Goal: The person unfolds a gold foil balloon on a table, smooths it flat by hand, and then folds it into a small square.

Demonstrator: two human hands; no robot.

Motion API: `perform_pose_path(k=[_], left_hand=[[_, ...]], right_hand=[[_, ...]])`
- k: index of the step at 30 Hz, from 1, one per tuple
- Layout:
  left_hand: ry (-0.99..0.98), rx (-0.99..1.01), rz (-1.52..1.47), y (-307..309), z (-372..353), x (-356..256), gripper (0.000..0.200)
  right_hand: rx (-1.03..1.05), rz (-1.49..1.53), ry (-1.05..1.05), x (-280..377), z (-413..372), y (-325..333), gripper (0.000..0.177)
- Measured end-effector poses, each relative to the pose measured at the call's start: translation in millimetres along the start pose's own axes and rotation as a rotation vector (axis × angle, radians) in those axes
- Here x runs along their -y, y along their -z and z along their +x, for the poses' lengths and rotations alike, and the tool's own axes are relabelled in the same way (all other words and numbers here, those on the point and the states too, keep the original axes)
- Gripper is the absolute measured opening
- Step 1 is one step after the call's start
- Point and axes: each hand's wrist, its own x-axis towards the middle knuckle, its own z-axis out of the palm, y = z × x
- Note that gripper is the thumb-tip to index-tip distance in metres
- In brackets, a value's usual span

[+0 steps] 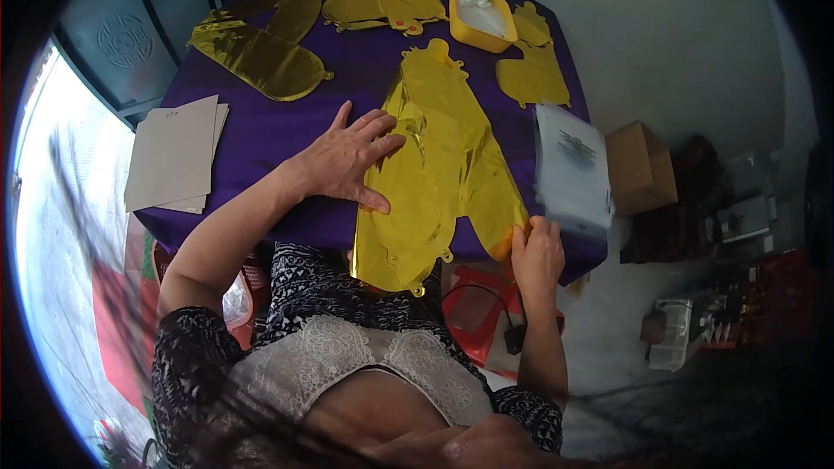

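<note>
A flat, uninflated gold foil balloon (426,165) lies in front of me, its lower end hanging over the table's near edge. My left hand (352,155) rests on the balloon's left side with fingers spread. At the balloon's lower right tip, my right hand (537,252) is closed, thumb and fingers pinching the foil. More flat gold balloons lie farther back: a bent one (278,69) at the left, one with red spots (391,4) at the top, and another (537,74) at the right.
The table has a purple cloth (252,135). On it are grey card sheets (174,156), a yellow tub (495,36) with white material, and clear plastic bags (573,165). Beyond the right edge sits a cardboard box (641,169). A red plastic item (473,300) is under the near edge.
</note>
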Motion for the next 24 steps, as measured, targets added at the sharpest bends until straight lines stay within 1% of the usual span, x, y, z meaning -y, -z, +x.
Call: perform_pose_path(k=[6, 9, 12, 15, 18, 19, 22, 24], left_hand=[[0.004, 0.001, -0.007, -2.6, 0.1, 1.0, 0.115], [0.011, 0.016, -0.006, 0.0, 1.1, -1.5, 0.116], [0.02, 0.033, -0.004, 2.8, 2.1, -2.4, 0.115], [0.023, 0.046, 0.0, 3.2, 2.6, -2.4, 0.116], [0.025, 0.049, 0.004, 3.3, 2.9, -3.1, 0.116], [0.024, 0.043, 0.005, 2.1, 2.7, -2.6, 0.116], [0.027, 0.046, 0.009, 2.3, 2.9, -2.5, 0.116], [0.03, 0.053, 0.009, 3.5, 2.9, -3.8, 0.115]], right_hand=[[0.054, 0.117, -0.006, -10.5, 5.7, -7.1, 0.017], [0.043, 0.125, 0.027, -13.8, 7.2, -8.8, 0.015], [-0.015, 0.149, 0.084, -20.1, 8.8, -8.6, 0.01], [0.079, 0.714, -0.184, -10.4, 13.6, 8.0, 0.012], [0.193, 1.246, -0.447, 3.4, 18.3, 26.4, 0.024], [0.225, 1.291, -0.458, -1.1, 21.8, 24.7, 0.029], [0.43, 1.515, -0.368, -2.2, 30.6, 26.9, 0.028], [0.464, 1.51, -0.352, 9.3, 33.5, 34.0, 0.023]])
